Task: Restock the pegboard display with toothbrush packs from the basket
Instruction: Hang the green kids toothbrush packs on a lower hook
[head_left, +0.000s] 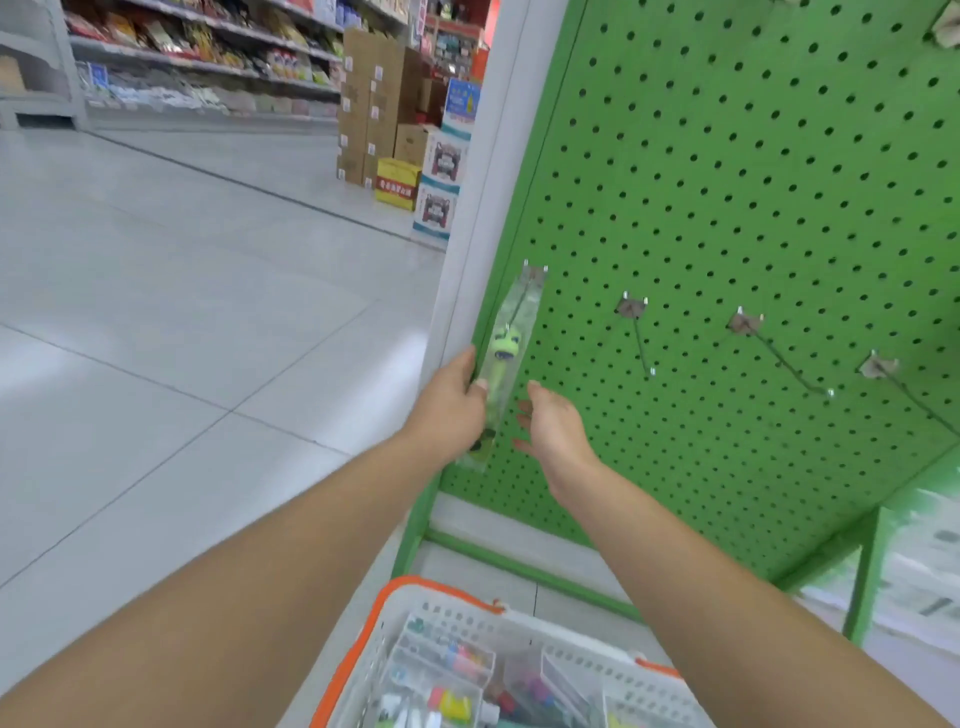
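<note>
green pegboard (727, 208) carries one toothbrush pack (506, 358) and bare hooks (641, 338).

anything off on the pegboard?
The hooks splay at different angles instead of sticking straight out. The toothbrush pack hangs tilted on the leftmost hook, gripped by the left hand.

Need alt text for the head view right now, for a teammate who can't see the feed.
A person's left hand holds a clear toothbrush pack hanging on the leftmost hook of a green pegboard, with the open right hand beside it. Three bare hooks stand to the right, and a white basket of more packs sits below.
</note>
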